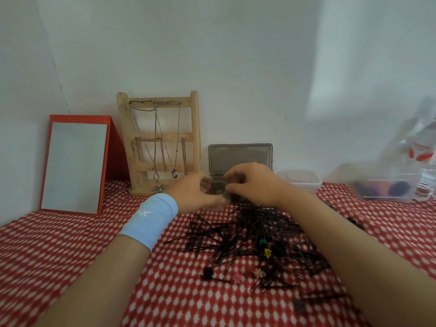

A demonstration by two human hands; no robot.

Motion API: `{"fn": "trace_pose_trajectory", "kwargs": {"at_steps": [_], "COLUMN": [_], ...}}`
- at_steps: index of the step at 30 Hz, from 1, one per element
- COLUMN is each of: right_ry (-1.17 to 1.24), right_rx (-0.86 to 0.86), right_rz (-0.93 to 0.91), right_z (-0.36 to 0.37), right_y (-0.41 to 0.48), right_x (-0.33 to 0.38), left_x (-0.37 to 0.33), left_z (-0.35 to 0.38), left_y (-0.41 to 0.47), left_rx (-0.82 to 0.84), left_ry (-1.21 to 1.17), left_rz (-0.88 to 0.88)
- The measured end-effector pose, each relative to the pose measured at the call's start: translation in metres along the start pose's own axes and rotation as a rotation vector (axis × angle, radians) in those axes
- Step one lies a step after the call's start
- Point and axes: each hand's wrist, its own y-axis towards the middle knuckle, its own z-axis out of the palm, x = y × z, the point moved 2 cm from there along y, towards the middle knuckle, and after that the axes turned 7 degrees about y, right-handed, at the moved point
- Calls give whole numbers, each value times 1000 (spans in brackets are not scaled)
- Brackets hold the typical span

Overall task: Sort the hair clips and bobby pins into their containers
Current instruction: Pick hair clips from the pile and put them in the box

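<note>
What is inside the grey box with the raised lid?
Only a dim patch of its inside shows between the left hand and right hand. They cover the rest of the grey box, so its contents cannot be told.

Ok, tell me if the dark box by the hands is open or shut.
Open: the box lid stands upright against the wall, inner face toward the camera.

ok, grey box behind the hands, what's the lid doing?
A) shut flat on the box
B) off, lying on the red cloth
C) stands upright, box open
C: the grey lid stands upright by the wall, behind the left hand and right hand, which hide most of the base.
</note>
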Motion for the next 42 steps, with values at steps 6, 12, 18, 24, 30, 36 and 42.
{"fn": "trace_pose_trajectory", "kwargs": {"at_steps": [6, 12, 18, 24, 30, 36, 42], "right_ry": [96, 62, 0, -17, -124, -91, 11], "right_rx": [46, -2, 19, -11, 455, 471, 266], "right_rz": [133, 240, 304, 106, 123, 136, 113], "right_z": [-32, -57, -44, -52, -37, -39, -57], "right_y": [-21, -46, -65, -74, -88, -89, -78], "right_x": [-13, -44, -68, -36, -13, -15, -19], "left_x": [-35, -70, -73, -78, -80, -73, -77], "left_z": [7, 36, 66, 42, 46, 47, 36], "left_y": [4, 17, 18, -1, -16, -16, -12], "left_rx": [-38, 39, 102, -4, 355, 414, 261], "left_ry": [69, -88, -73, -32, 132, 158, -165], "left_rz": [141, 214, 228, 347, 383, 370, 298]}}
